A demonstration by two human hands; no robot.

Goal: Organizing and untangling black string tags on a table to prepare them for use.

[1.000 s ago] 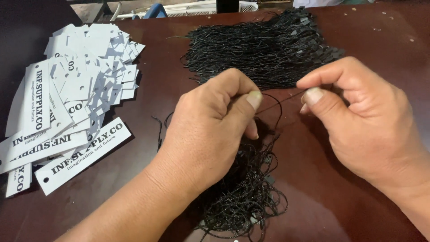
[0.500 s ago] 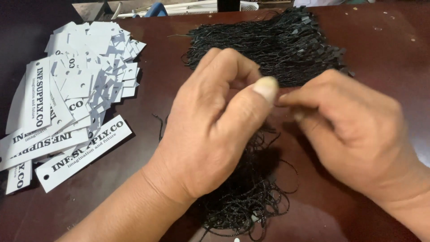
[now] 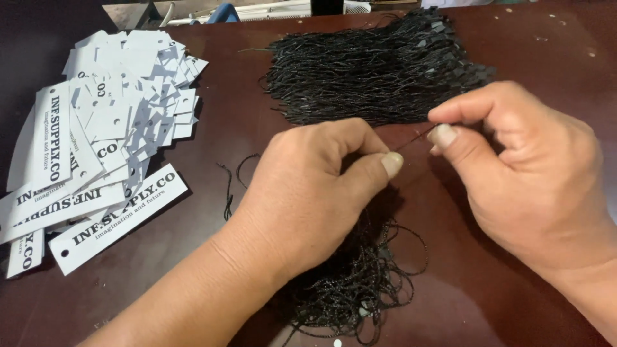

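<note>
My left hand (image 3: 315, 193) is closed over a bunch of black cords (image 3: 360, 283) whose loops spill out below it on the dark red table (image 3: 553, 51). One thin black cord (image 3: 414, 138) runs taut from my left thumb and fingers to my right hand (image 3: 527, 173), which pinches its end between thumb and forefinger. Behind both hands lies a wide pile of black cords with small plastic ends (image 3: 379, 71).
A heap of white paper tags (image 3: 109, 135) with printed black lettering and punched holes lies at the left. A loose black cord (image 3: 228, 189) lies between the tags and my left hand. White items sit past the table's far edge.
My hands came together half a second ago, then drew apart again. The single cord is now stretched between them, and my right hand sits further right.
</note>
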